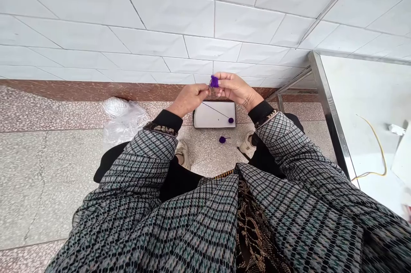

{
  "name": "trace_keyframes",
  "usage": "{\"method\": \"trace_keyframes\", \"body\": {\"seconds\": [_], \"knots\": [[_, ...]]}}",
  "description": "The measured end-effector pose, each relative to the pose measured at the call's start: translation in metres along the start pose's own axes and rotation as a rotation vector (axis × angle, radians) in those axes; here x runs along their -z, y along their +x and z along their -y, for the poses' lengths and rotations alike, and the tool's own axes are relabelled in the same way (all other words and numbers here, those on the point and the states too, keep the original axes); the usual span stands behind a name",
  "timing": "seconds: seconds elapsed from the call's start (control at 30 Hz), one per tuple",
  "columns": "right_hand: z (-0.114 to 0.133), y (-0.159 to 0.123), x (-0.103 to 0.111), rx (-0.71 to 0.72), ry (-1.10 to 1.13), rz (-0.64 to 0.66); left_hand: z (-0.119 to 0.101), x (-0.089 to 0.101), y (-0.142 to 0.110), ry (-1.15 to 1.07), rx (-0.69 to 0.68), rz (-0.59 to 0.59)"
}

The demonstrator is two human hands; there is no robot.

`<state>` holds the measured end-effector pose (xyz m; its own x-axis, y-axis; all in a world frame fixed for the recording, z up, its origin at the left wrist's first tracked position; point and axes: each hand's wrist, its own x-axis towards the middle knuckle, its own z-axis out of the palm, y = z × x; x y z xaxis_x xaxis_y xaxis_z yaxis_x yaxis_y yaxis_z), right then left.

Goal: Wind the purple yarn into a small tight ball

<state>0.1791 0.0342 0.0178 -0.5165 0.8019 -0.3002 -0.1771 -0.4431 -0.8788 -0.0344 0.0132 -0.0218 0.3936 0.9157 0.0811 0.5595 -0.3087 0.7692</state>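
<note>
Out in front of me, my right hand [233,87] is closed on a small bundle of purple yarn [214,81], pinched between thumb and fingers. My left hand [192,96] is closed just left of the bundle, fingertips together. From beneath my left hand a thin dark strand of yarn [215,110] slants down to a small purple yarn ball [230,120]. That ball lies in a shallow white box [208,115] with dark edges, below my hands. Whether a thin tool is also between my left fingertips is too small to tell.
Another purple yarn ball [222,139] lies on the speckled floor between my shoes. Left of the box are a white yarn ball [115,106] and a clear plastic bag [125,124]. A white-tiled wall [199,48] stands ahead. A metal-edged table [334,110] with a yellow cord is at right.
</note>
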Motion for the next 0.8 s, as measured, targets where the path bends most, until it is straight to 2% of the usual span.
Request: {"method": "trace_keyframes", "body": {"seconds": [0.07,0.13,0.23,0.33,0.4,0.5,0.57,0.67,0.8], "knots": [[0.001,0.002,0.0,0.058,0.044,-0.128,-0.004,-0.009,-0.002,-0.035,-0.084,0.138],[0.0,0.006,0.0,0.056,-0.027,-0.262,-0.008,-0.014,-0.004,-0.036,-0.173,0.234],[-0.005,0.012,0.001,0.025,-0.253,-0.376,-0.012,-0.013,-0.005,0.004,-0.241,0.248],[-0.01,0.014,0.004,-0.024,-0.502,-0.329,-0.012,-0.004,-0.005,0.043,-0.236,0.15],[-0.01,0.012,0.005,-0.084,-0.594,-0.187,-0.009,0.003,-0.004,0.059,-0.197,0.039],[-0.008,0.006,0.003,-0.147,-0.509,0.036,-0.003,0.012,-0.002,0.089,-0.116,-0.105],[-0.005,0.002,0.001,-0.131,-0.357,0.071,0.001,0.012,-0.001,0.108,-0.059,-0.142],[-0.001,0.0,0.0,-0.058,-0.132,0.02,0.002,0.005,0.0,0.08,-0.016,-0.057],[0.0,0.004,-0.001,0.02,-0.053,-0.151,-0.007,-0.011,-0.003,0.033,-0.163,0.198]]}}
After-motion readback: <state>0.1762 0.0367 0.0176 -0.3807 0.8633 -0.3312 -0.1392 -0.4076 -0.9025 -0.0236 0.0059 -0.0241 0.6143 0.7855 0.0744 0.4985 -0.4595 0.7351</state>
